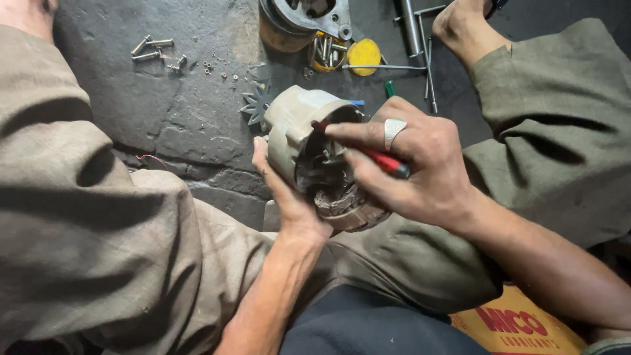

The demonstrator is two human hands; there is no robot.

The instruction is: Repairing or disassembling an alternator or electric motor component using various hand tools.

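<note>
Over my lap, left hand [289,197] cups the grey metal alternator housing [309,141]; right hand [414,164] pinches the red-handled screwdriver [374,158], which I judge may slip inside and gouge windings

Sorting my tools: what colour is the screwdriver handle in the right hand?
Red, seen in the head view: screwdriver in the right hand.

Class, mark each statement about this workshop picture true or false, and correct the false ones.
1. The left hand supports the alternator housing from below. True.
2. The right hand holds a hammer. False: it holds a red-handled screwdriver.
3. Loose bolts lie on the floor at upper left. True.
4. The right hand is bare of jewellery. False: a silver ring sits on one finger.
5. The yellow lid rests on the person's lap. False: it lies on the floor.
</note>
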